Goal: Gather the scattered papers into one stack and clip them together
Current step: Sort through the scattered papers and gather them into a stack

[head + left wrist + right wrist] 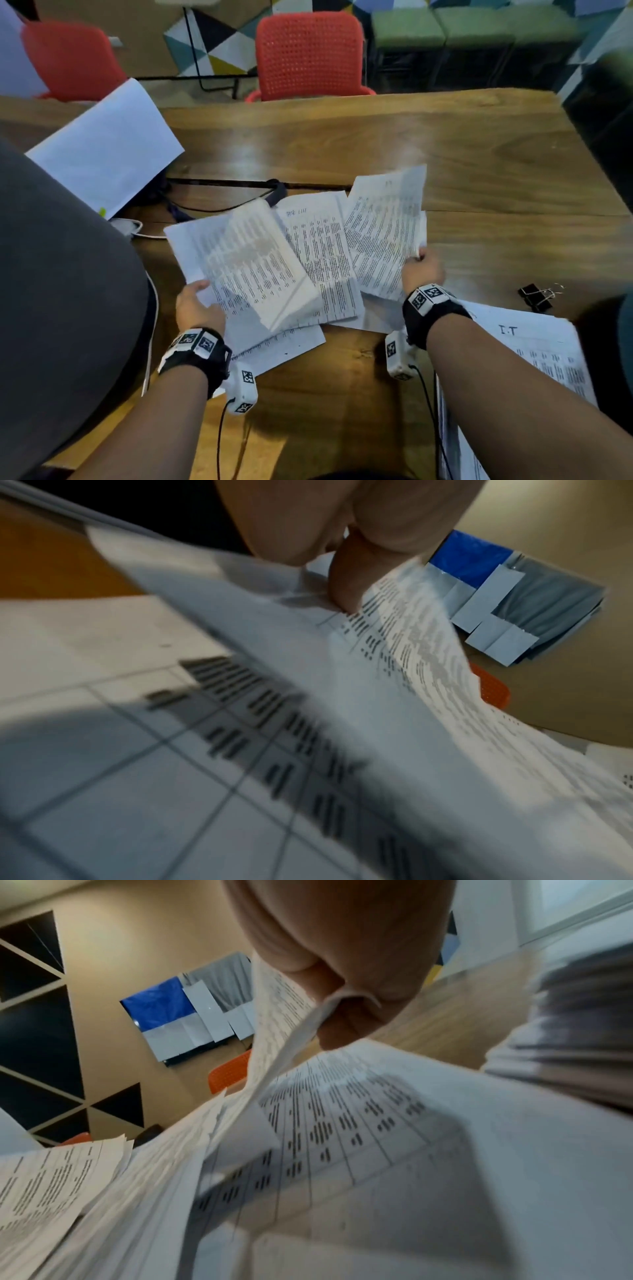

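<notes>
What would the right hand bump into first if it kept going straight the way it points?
Probably nothing solid soon. The right hand points away across the wooden table, gripping a printed sheet. Beyond lies bare tabletop, then its far edge; the height is hard to judge.

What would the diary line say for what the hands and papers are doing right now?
left hand: holds papers | right hand: pinches a sheet | clip: lies on table, untouched | stack: not yet gathered

dim, soft indoor light; wrist views heavily motion-blurred (edges bend), faint glare on table (394,147).
</notes>
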Demonstrator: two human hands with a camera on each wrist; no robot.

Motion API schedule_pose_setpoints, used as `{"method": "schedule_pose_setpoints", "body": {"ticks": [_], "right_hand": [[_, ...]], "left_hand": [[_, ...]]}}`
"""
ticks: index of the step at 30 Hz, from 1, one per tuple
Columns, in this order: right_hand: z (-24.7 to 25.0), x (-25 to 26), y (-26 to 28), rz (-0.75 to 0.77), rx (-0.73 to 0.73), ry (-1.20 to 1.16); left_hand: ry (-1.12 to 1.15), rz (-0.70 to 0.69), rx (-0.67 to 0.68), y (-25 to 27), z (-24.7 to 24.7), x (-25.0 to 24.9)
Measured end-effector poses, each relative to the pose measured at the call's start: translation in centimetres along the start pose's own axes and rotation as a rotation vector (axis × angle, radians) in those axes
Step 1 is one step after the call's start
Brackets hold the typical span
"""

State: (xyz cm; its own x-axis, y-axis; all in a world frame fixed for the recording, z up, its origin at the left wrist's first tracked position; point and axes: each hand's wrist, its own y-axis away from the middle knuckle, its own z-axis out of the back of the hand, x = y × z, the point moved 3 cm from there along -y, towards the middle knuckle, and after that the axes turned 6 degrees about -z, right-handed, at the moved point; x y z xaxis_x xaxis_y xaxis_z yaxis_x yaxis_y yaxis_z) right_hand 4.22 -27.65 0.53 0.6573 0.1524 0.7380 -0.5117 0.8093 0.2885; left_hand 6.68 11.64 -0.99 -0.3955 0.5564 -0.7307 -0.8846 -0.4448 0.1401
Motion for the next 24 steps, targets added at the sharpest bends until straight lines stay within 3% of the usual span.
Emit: {"method": "schedule_pose_setpoints", "body": {"ticks": [4, 8, 12, 15, 20, 24], "right_hand": [[2.5, 1.9, -0.1, 0.105, -0.138, -0.175], [4.6, 4.1, 0.2, 0.316, -0.252, -0.254], [6.0, 6.0, 1.0, 0.524, -0.363, -0.266], [5.8, 6.3, 0.9, 0.532, -0.341, -0.263], [2.9, 4.8, 2.1, 0.276, -0.140, -0.256], [2.1, 5.1, 3.4, 0.397, -0.141, -0.228]], "left_hand": [[0.177, -0.029, 0.024, 0.1, 0.1, -1.0], [0.150, -0.139, 0.126, 0.2, -0.6, -2.4], [0.151, -0.133, 0.145, 0.0, -1.4, -3.3], [0.170, -0.094, 0.160, 0.0, -2.0, -3.8], [0.257, -0.001, 0.235, 1.5, -3.4, -4.6], [0.087, -0.035, 0.259, 2.2, -3.7, -4.2]]}}
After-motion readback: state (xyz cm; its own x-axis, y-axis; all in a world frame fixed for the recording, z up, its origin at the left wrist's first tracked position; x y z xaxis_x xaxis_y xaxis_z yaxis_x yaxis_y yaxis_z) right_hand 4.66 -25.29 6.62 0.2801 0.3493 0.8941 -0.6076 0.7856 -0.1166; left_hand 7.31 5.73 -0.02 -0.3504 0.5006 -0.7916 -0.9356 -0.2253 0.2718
